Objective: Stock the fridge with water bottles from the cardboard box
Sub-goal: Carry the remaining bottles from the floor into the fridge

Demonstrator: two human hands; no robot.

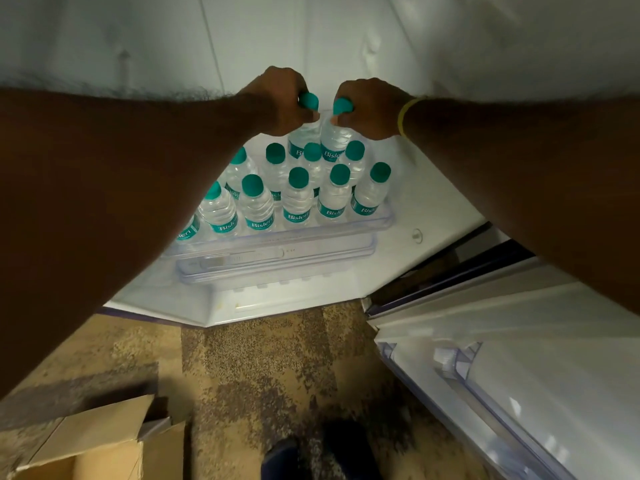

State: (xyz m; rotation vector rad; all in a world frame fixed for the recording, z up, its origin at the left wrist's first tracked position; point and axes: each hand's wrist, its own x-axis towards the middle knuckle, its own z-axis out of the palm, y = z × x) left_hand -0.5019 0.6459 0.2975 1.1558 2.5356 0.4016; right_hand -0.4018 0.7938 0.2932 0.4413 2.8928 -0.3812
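Note:
Both my arms reach into the open fridge. My left hand [280, 98] grips the neck of a clear water bottle [298, 140] with a teal cap. My right hand [372, 107] grips the neck of a second bottle [333, 142] right beside it. Both bottles stand upright at the back of the shelf [277, 237], behind several teal-capped bottles [298, 199] lined up in rows. The cardboard box [93, 445] lies on the floor at the lower left with its flaps open; its inside is out of view.
The fridge door [502, 375] hangs open to the right, with clear door racks. A clear drawer [277, 265] sits under the bottle shelf. The floor is speckled brown stone. My dark shoes [322, 452] show at the bottom.

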